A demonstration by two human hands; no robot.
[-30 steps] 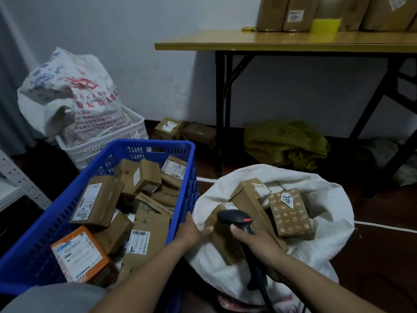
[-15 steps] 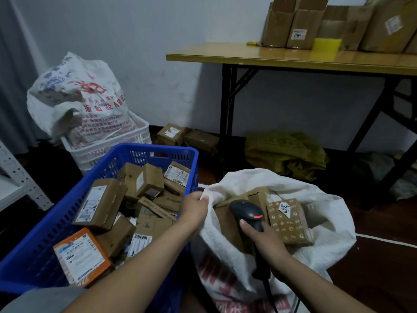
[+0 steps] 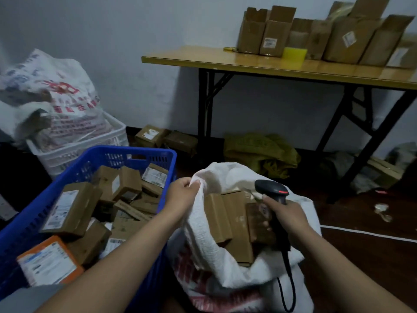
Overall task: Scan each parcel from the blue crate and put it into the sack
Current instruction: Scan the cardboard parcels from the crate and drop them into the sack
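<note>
The blue crate (image 3: 135,154) stands at the lower left, filled with several brown cardboard parcels (image 3: 74,206) and an orange-edged one (image 3: 48,263). To its right the white woven sack (image 3: 203,236) holds several brown parcels (image 3: 234,220). My left hand (image 3: 182,195) grips the sack's left rim and holds it lifted. My right hand (image 3: 286,215) grips the handle of a black barcode scanner (image 3: 270,189) over the sack's right side, its cable trailing down.
A white basket (image 3: 90,150) with a stuffed printed bag (image 3: 56,102) stands behind the crate. A yellow-topped folding table (image 3: 270,64) with several cartons lines the wall. Under it lie loose boxes (image 3: 151,135) and an olive sack (image 3: 261,152). Dark floor lies to the right.
My left hand took hold of the sack's rim and pulled it upward, raising the cloth around the parcels. The right hand with the scanner stayed over the sack. The view tilted up.
</note>
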